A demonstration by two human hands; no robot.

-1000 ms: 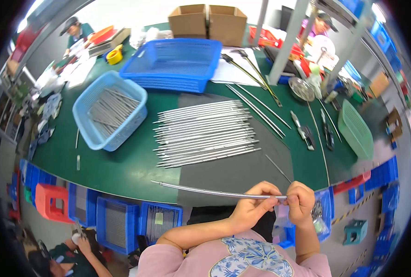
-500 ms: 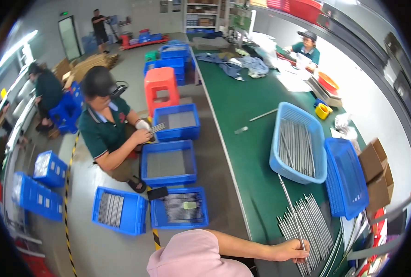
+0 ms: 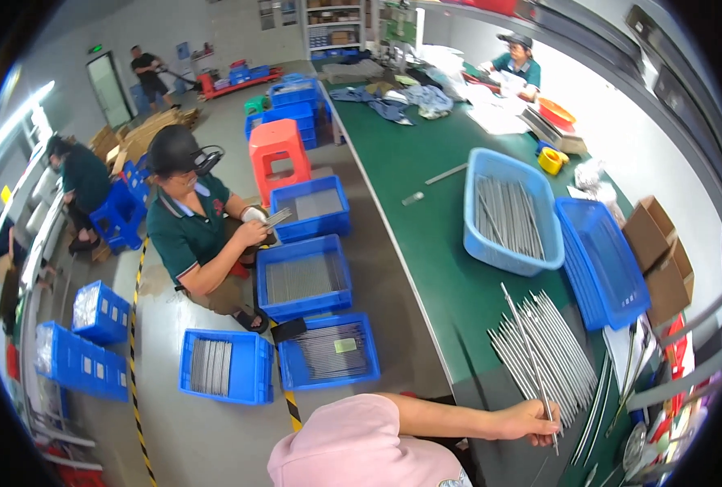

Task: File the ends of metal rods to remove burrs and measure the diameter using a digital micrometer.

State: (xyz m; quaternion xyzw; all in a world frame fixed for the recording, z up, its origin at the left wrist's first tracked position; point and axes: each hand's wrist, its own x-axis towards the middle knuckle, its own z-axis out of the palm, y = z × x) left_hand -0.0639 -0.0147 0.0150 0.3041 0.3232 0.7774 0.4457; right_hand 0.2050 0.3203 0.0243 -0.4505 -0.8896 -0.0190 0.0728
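My left hand is closed round the lower part of a thin metal rod. The rod slants over a fanned row of similar metal rods lying on the green table; whether it touches them I cannot tell. My left arm, in a pink sleeve, reaches in from the lower edge. Beyond the row stands a light blue basket with many grey rods in it. My right hand is out of view.
Blue trays and cardboard boxes stand right of the basket. Left of the table, a co-worker holds several rods among blue crates. A red stool stands behind. Another person sits across the green table.
The view has shifted a little, so the basket and table appear farther left. My left hand keeps hold of the rod over the row. The co-worker's head has come up slightly.
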